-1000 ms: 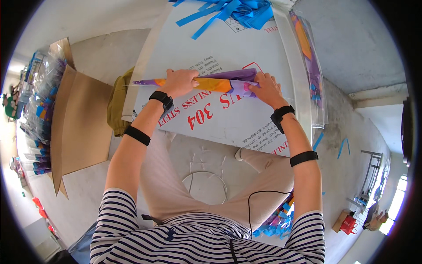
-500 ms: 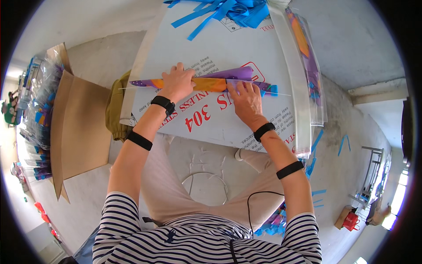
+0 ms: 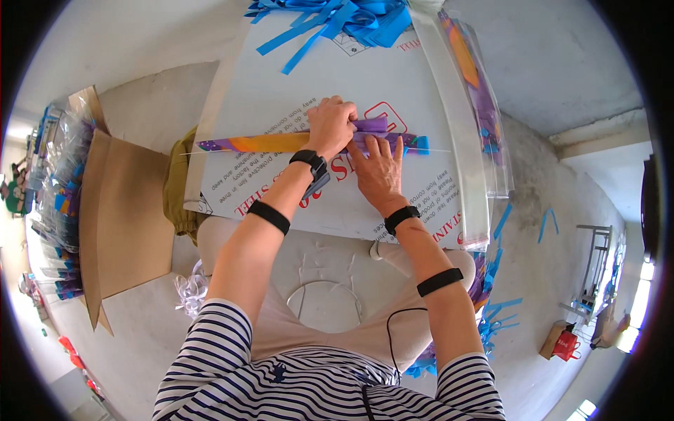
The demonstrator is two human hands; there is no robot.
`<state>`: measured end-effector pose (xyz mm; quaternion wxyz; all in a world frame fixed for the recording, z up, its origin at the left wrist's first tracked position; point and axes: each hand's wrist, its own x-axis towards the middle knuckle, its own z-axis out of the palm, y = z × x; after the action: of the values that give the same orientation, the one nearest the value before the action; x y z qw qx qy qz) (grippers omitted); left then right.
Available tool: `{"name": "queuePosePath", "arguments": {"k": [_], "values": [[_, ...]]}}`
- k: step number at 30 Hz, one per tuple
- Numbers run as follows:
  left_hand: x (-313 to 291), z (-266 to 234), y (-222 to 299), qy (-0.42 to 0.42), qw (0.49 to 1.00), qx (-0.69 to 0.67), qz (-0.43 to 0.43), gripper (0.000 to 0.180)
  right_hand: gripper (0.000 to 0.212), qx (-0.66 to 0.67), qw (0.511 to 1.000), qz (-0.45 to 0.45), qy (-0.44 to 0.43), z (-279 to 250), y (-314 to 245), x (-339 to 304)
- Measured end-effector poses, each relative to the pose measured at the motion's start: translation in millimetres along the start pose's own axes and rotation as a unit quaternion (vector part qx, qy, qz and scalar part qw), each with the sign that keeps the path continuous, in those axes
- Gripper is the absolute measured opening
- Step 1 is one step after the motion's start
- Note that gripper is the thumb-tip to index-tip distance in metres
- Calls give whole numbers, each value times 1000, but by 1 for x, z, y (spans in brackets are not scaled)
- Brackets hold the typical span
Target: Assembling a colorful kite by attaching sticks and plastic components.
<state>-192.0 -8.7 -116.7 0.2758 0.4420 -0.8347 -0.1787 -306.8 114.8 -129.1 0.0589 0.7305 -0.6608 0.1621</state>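
A folded kite (image 3: 270,143) of orange and purple fabric lies across the board in front of me. A thin white rod pokes out at both ends, and a blue strip (image 3: 423,145) shows at its right end. My left hand (image 3: 330,128) is closed on the purple fabric (image 3: 371,125) near the middle, its fingertips gathering a fold. Just right of it, my right hand (image 3: 379,168) lies palm down with fingers apart, pressing the fabric against the board. The right thumb is partly hidden beside the left hand.
The work surface is a pale printed board (image 3: 281,91). Blue ribbons (image 3: 351,24) are heaped at its far edge. Bagged kites (image 3: 477,91) hang along the right side. A cardboard box (image 3: 130,210) with plastic-wrapped packs stands left, beside an olive cloth (image 3: 181,189).
My left hand has moved right along the kite, close to my right hand, and gripped the purple fabric. The loose purple flap is now gathered shorter. The whole view has shifted slightly.
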Motion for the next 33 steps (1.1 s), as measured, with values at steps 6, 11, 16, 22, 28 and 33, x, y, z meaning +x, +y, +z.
{"name": "queuePosePath", "arguments": {"k": [6, 11, 16, 22, 28, 33], "values": [[-34, 5, 13, 46, 994, -30, 91, 12, 52, 11, 1000, 2, -7, 2, 8, -5], [-46, 11, 12, 76, 991, -55, 92, 15, 50, 69, 997, -18, 23, 4, 12, -13], [-55, 12, 2, 25, 989, -64, 132, 22, 47, 243, 969, 25, 30, 1, 24, -23], [-58, 10, 7, -19, 990, -31, 133, 20, 41, 285, 945, 143, 70, -12, 36, -21], [-61, 4, 6, -15, 988, -19, 150, 18, 63, 91, 995, -36, -4, -18, 12, -18], [-74, -16, -4, -27, 980, 3, 198, 27, 78, 59, 996, -46, -54, -3, 19, -28]]}}
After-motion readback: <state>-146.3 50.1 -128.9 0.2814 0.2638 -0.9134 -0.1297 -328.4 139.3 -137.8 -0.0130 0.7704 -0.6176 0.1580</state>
